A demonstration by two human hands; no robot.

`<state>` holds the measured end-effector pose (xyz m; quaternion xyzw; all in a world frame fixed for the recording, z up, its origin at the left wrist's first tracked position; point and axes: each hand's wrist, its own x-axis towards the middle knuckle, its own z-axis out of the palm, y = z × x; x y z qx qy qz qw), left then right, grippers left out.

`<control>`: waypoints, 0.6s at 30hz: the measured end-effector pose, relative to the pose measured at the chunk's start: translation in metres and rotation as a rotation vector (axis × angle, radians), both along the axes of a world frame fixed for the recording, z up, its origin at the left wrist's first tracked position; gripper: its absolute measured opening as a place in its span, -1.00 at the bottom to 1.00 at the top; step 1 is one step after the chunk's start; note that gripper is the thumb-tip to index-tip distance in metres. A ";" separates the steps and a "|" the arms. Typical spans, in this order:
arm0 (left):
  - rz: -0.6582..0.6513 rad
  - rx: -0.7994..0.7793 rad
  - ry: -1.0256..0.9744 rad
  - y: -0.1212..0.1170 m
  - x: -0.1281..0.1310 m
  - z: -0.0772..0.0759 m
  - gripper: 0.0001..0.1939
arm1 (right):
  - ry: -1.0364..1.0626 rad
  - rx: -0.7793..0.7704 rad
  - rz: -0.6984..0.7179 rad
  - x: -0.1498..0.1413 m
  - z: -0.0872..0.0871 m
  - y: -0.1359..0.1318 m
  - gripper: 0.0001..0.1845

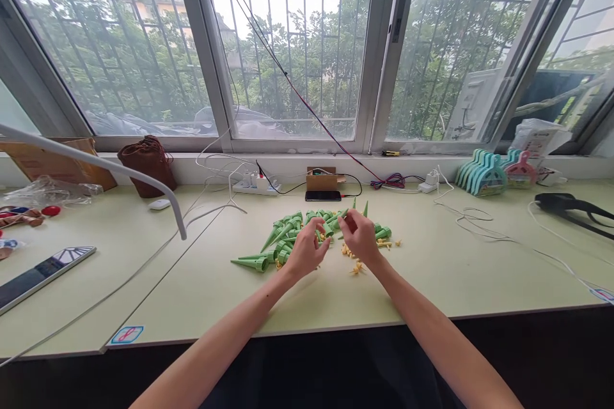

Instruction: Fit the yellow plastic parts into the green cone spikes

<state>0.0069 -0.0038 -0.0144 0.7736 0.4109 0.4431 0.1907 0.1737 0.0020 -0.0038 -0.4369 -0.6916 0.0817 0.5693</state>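
Green plastic plant-watering spikes (288, 230) lie in a loose pile on the table, pointed at one end and wider at the other. My left hand (307, 249) is over the front of the pile, thumb and fingers curled but apart, with nothing visible between them. To its right, my right hand (361, 238) pinches a green spike (342, 213) at the fingertips; part of that spike is hidden by the fingers. Small yellow plastic pieces (355, 268) lie under and beside my right hand. Both hands hide part of the pile.
Behind the pile are a black phone (323, 195), a small cardboard box (321, 180) and a power strip (256, 186). Teal plastic hanger-like pieces (482, 174) stand at back right. A tablet (43, 275) and brown pouch (148, 166) are left. A white curved arm (119, 168) hangs over the left side.
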 end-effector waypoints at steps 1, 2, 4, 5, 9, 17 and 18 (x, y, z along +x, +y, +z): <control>-0.005 0.003 0.005 0.000 0.000 -0.001 -0.71 | 0.043 0.023 -0.054 0.001 0.001 -0.001 -0.77; -0.009 0.004 0.009 0.001 0.000 -0.002 -0.74 | 0.092 0.046 -0.107 0.002 0.003 -0.001 -0.77; -0.016 0.005 0.019 0.002 -0.001 -0.004 -0.78 | 0.197 0.087 -0.199 0.006 0.007 0.000 -0.75; -0.019 0.007 0.026 0.002 -0.001 -0.005 -0.81 | 0.248 0.095 -0.230 0.008 0.009 0.001 -0.75; -0.017 0.021 0.049 0.002 0.000 -0.007 -0.86 | 0.389 0.048 -0.253 0.017 0.019 0.010 -0.68; -0.021 0.045 0.091 0.001 0.000 -0.007 -0.93 | 0.296 0.087 -0.312 0.039 0.033 0.032 -0.65; -0.023 0.045 0.094 0.001 0.000 -0.007 -0.93 | 0.259 0.098 -0.320 0.041 0.034 0.037 -0.66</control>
